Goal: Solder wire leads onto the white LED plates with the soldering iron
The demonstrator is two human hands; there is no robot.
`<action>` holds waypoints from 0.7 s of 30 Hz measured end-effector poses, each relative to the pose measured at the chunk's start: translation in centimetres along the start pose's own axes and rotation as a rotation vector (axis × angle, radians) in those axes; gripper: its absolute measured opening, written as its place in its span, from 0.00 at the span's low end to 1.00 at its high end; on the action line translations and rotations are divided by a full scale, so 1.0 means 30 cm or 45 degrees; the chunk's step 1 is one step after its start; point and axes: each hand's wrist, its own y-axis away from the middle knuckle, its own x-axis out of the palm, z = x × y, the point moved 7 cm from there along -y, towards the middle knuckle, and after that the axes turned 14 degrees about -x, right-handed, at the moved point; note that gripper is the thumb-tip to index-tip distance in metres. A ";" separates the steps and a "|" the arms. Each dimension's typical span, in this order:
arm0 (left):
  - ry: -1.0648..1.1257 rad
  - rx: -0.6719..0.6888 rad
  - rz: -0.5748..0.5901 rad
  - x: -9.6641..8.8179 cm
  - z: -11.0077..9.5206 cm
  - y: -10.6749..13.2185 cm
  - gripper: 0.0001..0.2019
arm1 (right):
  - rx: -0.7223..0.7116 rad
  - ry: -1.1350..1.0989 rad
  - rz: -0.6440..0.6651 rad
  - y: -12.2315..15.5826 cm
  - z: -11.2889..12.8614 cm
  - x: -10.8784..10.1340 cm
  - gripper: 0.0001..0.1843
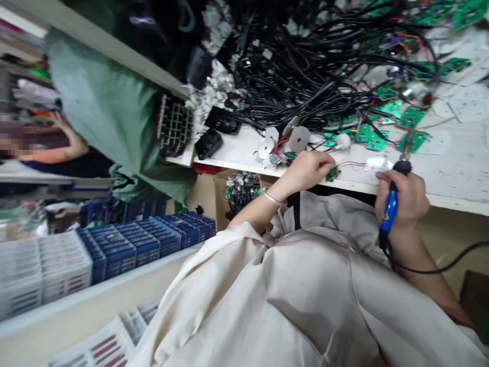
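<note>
My right hand point(405, 200) is closed around the blue handle of a soldering iron point(390, 206), whose metal tip points up over the white bench point(451, 173). At the bench's front edge my left hand point(310, 171) has its fingers pinched at a small green circuit board point(332, 174). Thin red wires run from that board toward a clear, shiny piece point(378, 163). Just beyond my left hand lie a round-ended pale metal plate point(299, 139) and a white plastic part point(268, 142). More green circuit boards point(372, 136) lie between my hands, farther back.
A large heap of black cables point(298, 76) covers the back of the bench. Black plastic housings point(209, 144) sit at its left end. An open carton point(242, 188) of parts stands below. Blue boxes point(141, 239) line the left, where another person's arm point(69, 140) shows. The iron's cord point(439, 270) trails right.
</note>
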 end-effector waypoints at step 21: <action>1.281 -0.142 0.244 0.081 -0.100 -0.049 0.11 | 0.038 0.057 0.058 0.131 -0.099 0.062 0.16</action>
